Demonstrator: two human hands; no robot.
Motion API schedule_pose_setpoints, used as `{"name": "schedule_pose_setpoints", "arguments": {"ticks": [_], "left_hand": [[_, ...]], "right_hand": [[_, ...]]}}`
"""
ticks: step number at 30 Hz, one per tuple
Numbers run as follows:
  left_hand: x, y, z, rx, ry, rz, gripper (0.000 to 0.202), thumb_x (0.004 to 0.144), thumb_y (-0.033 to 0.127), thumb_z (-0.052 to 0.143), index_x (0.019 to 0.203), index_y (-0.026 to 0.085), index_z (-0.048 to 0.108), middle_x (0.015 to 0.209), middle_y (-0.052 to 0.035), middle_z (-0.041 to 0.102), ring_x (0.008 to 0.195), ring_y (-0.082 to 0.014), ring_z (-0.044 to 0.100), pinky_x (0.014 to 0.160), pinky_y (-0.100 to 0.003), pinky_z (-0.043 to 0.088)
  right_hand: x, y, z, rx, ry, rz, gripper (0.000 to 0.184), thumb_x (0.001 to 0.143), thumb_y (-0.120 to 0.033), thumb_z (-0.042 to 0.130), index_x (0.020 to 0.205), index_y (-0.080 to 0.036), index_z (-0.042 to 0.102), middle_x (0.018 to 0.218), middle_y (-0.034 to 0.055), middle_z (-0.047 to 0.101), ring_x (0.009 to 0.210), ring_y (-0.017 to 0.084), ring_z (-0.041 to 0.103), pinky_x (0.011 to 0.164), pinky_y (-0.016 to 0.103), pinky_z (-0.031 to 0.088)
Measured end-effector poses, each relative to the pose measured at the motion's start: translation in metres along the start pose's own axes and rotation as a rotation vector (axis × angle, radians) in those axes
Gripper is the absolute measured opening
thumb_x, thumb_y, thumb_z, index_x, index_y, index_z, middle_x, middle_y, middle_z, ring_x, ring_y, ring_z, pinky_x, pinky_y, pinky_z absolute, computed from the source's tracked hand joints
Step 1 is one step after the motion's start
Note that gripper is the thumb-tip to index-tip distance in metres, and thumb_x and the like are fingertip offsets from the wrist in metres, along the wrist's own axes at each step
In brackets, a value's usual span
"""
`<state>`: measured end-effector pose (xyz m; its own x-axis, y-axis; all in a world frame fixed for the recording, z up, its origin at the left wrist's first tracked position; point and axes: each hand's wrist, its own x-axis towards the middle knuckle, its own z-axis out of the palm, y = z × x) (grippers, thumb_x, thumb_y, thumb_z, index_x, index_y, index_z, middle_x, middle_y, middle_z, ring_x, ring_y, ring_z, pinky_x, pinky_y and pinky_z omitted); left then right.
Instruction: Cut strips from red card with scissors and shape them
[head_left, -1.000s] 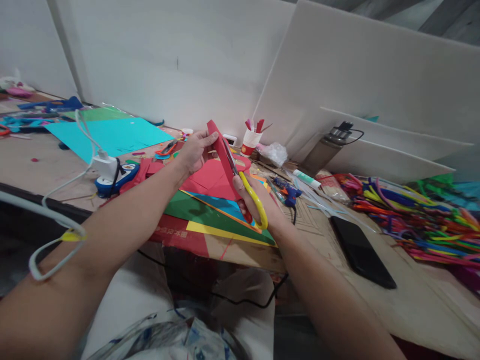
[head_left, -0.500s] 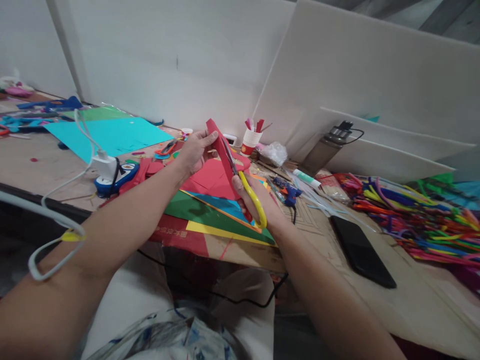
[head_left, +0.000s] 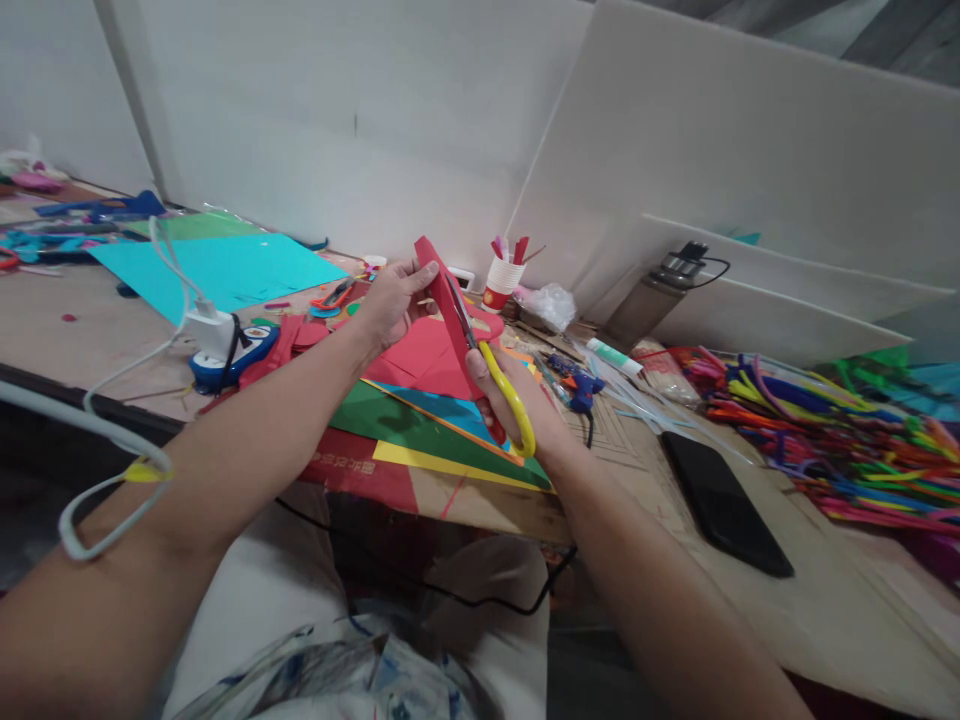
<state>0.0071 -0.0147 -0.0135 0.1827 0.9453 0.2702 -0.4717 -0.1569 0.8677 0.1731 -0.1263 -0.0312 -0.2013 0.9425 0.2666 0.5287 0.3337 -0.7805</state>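
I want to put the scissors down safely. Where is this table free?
Bare tabletop lies in front of the pipe cleaners, right of the black phone, and at left between the cyan sheet and its near edge. Around the stacked coloured sheets it is crowded.

Bare counter (head_left: 637,470) lies open between the paper stack (head_left: 420,420) and the phone (head_left: 724,505). Pipe cleaners (head_left: 825,430) crowd the right; a white cable (head_left: 169,265) loops across the left.

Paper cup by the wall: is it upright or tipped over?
Upright: the cup stands on its base, mouth up, with red scraps sticking out the top.
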Motion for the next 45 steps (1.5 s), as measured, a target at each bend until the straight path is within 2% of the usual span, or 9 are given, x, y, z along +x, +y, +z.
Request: {"name": "schedule_pose_setpoints", "arguments": {"ticks": [4, 15, 45], "left_hand": [[0.0003, -0.0009, -0.0004, -0.007, -0.015, 0.007, 0.022, 0.081, 0.03, 0.073, 0.074, 0.015, 0.059, 0.067, -0.0004, 0.067, 0.06, -0.0095, 0.063, 0.063, -0.023, 0.05], [0.0014, -0.0024, -0.0018, -0.014, -0.029, 0.01, 0.022, 0.081, 0.032, 0.073, 0.075, 0.015, 0.06, 0.069, -0.0003, 0.068, 0.061, -0.0095, 0.064, 0.063, -0.024, 0.051], [0.0033, -0.0022, -0.0035, -0.009, -0.003, 0.006, 0.023, 0.08, 0.034, 0.073, 0.075, 0.017, 0.058, 0.066, 0.0003, 0.067, 0.06, -0.0098, 0.063, 0.062, -0.022, 0.051]], "right_hand": [[0.0, 0.0004, 0.0, -0.024, 0.037, -0.024, 0.054, 0.086, -0.074, 0.038, 0.079, -0.022, 0.048, 0.063, 0.0009, 0.052, 0.058, 0.017, 0.052, 0.05, 0.027, 0.038], [-0.0011, 0.0031, 0.0013, 0.016, 0.02, -0.012, 0.054, 0.086, -0.075, 0.038, 0.081, -0.022, 0.046, 0.057, -0.0023, 0.047, 0.05, 0.014, 0.047, 0.047, 0.025, 0.036], [-0.0005, 0.003, 0.0013, 0.032, 0.026, 0.001, 0.054, 0.085, -0.075, 0.041, 0.077, -0.022, 0.045, 0.058, -0.0014, 0.048, 0.05, 0.013, 0.048, 0.045, 0.024, 0.036]]}}
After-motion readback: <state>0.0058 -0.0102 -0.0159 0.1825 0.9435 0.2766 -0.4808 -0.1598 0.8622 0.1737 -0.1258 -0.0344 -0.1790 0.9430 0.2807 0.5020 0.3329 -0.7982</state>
